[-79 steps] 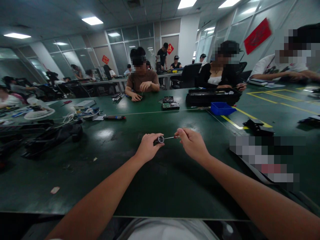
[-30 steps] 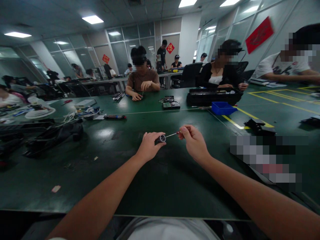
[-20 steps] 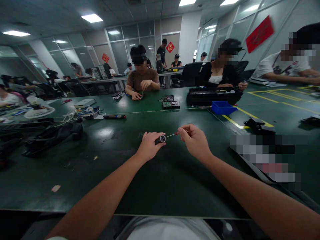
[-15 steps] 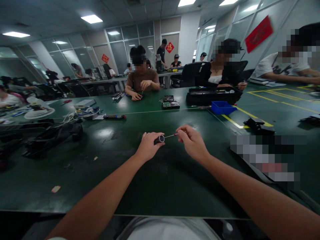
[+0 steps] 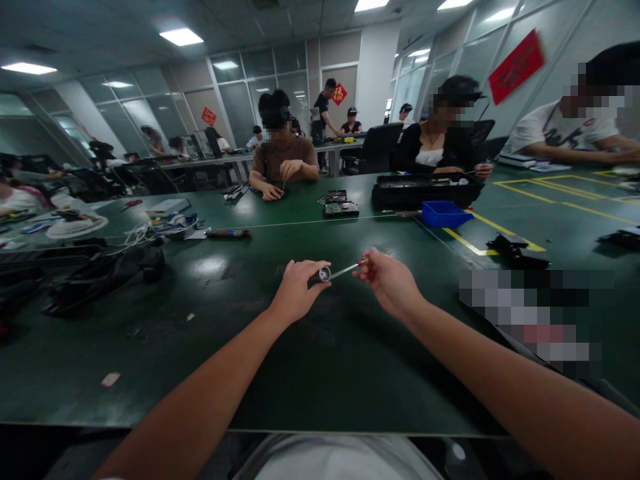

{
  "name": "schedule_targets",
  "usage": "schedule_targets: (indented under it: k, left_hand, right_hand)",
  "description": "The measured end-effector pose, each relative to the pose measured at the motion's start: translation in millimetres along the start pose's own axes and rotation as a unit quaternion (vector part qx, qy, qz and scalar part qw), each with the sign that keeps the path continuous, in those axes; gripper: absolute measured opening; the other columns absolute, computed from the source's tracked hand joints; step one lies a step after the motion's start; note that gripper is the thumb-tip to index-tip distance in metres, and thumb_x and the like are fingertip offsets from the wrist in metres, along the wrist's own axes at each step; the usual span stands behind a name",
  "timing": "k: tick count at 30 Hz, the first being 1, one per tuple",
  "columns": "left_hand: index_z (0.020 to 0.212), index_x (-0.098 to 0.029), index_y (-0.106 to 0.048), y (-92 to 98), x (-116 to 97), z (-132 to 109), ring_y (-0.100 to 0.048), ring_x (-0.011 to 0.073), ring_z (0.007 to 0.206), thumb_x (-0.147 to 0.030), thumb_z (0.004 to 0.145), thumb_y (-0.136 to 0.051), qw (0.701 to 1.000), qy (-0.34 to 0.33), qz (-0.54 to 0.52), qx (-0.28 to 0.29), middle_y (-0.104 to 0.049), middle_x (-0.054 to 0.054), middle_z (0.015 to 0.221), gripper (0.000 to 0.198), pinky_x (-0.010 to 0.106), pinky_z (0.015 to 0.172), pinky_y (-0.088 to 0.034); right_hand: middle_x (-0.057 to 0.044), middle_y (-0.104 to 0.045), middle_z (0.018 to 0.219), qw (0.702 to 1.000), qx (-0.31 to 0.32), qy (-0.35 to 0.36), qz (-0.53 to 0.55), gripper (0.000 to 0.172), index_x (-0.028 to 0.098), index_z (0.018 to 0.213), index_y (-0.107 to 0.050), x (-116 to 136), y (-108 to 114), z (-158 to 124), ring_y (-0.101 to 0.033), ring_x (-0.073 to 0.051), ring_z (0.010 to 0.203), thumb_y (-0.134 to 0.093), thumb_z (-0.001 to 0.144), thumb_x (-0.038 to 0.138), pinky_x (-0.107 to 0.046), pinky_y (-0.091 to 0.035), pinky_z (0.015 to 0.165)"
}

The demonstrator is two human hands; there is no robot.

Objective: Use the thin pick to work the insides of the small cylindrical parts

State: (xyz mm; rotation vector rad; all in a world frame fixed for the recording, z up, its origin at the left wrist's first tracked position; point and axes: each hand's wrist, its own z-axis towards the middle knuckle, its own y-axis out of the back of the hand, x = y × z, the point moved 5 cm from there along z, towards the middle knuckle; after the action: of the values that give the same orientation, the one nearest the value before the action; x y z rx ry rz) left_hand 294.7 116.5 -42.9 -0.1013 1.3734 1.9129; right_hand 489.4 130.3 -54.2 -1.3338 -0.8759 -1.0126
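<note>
My left hand is closed round a small dark cylinder with a silver ring at its end, held just above the green table. My right hand pinches the handle of a thin screwdriver. Its metal shaft points left, and its tip meets the open end of the cylinder. Both forearms reach in from the bottom of the view.
A blue bin and a long black case lie at the back right. Circuit boards sit mid-table. Dark bags and cables crowd the left. Several people sit across the table.
My right hand has twisted the screwdriver slightly and shifted a little; the shaft now slopes more upward to the right. The left hand still grips the cylinder in about the same place.
</note>
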Motion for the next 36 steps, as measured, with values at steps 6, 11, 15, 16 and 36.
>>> schedule_targets:
  k: [6, 11, 15, 16, 36]
  left_hand:
    - [0.125, -0.03, -0.061, -5.2, 5.1, -0.2, -0.056, 0.0241, 0.118, -0.029, 0.088, -0.068, 0.999, 0.023, 0.005, 0.044, -0.065, 0.003, 0.123, 0.037, 0.058, 0.116, -0.023]
    - [0.124, -0.03, -0.062, -5.5, 5.0, 0.1, -0.056, 0.0244, 0.116, -0.029, 0.087, -0.069, 0.999, 0.024, 0.01, 0.039, -0.066, 0.003, 0.12, 0.038, 0.058, 0.115, -0.024]
    - [0.124, -0.03, -0.062, -6.4, 3.5, -0.3, -0.056, 0.0251, 0.116, -0.029, 0.087, -0.07, 0.999, 0.02, 0.016, 0.045, -0.066, 0.004, 0.12, 0.038, 0.058, 0.115, -0.023]
    - [0.124, -0.03, -0.062, -6.7, 3.6, -0.4, -0.056, 0.0253, 0.116, -0.03, 0.087, -0.07, 0.999, 0.02, 0.019, 0.047, -0.066, 0.004, 0.12, 0.039, 0.058, 0.115, -0.023]
    - [0.124, -0.031, -0.063, -8.9, 6.1, 0.0, -0.055, 0.0253, 0.115, -0.028, 0.086, -0.07, 0.997, 0.026, 0.024, 0.066, -0.066, 0.003, 0.117, 0.038, 0.059, 0.114, -0.023]
  right_hand:
    - [-0.002, -0.063, 0.076, 0.995, -0.038, 0.063, -0.065, 0.026, 0.021, 0.082, -0.062, 2.7, 10.0, 5.0, -0.058, -0.016, 0.067, -0.065, 0.085, 0.047, -0.034, -0.051, 0.069]
    - [-0.004, -0.066, 0.079, 0.966, -0.004, 0.16, -0.202, 0.028, 0.021, 0.089, -0.06, 14.9, 1.0, -5.4, -0.061, -0.018, 0.071, -0.052, 0.093, 0.047, -0.035, -0.05, 0.069]
    - [-0.005, -0.067, 0.078, 0.936, 0.0, 0.197, -0.293, 0.026, 0.021, 0.09, -0.058, 26.0, -7.4, -15.8, -0.061, -0.019, 0.07, -0.047, 0.096, 0.044, -0.035, -0.049, 0.069]
    - [-0.005, -0.067, 0.077, 0.93, 0.0, 0.202, -0.306, 0.026, 0.021, 0.09, -0.058, 27.7, -8.8, -17.6, -0.062, -0.019, 0.07, -0.047, 0.096, 0.043, -0.035, -0.049, 0.068]
    - [-0.004, -0.068, 0.079, 0.896, 0.025, 0.23, -0.379, 0.022, 0.022, 0.093, -0.057, 27.5, -11.5, -20.8, -0.065, -0.02, 0.074, -0.044, 0.098, 0.04, -0.033, -0.046, 0.069]
